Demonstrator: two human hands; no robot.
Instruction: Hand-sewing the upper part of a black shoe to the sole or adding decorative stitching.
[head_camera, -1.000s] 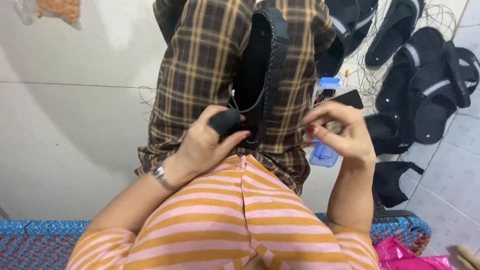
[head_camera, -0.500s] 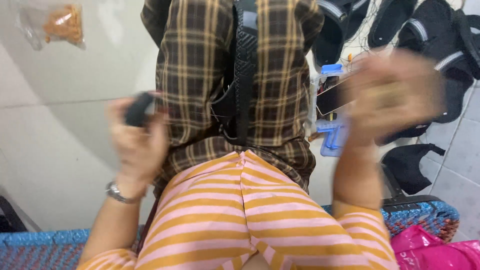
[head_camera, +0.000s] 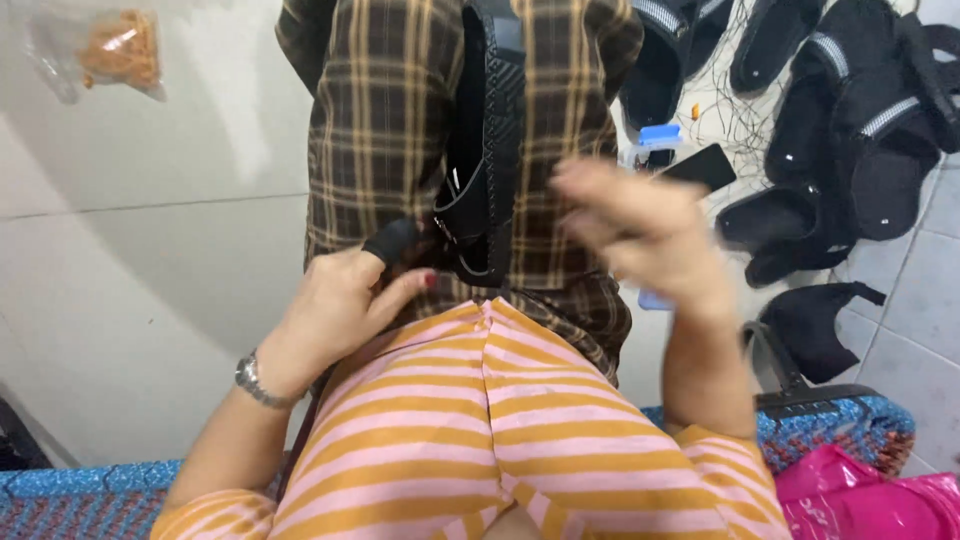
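Observation:
A black sandal (head_camera: 492, 150) lies lengthwise on the brown plaid cloth (head_camera: 385, 130) that covers my lap. My left hand (head_camera: 335, 305) rests at the sandal's near end with its fingers curled against the strap. It has a black cover (head_camera: 390, 240) on the forefinger and a metal watch (head_camera: 256, 381) on the wrist. My right hand (head_camera: 640, 235) hovers to the right of the sandal, a little above the lap, blurred by motion. Its fingers look drawn together, and whether they hold anything is unclear.
Several more black sandals (head_camera: 850, 130) lie on the tiled floor at the upper right, beside a small blue box (head_camera: 660, 135) and a black phone (head_camera: 705, 165). A clear bag of orange bits (head_camera: 115, 50) lies upper left. A pink bag (head_camera: 870, 495) lies lower right.
My left hand swung out to the left and has come back to the sandal's near end. My right hand rose to the upper right and is now lower, closer to the sandal.

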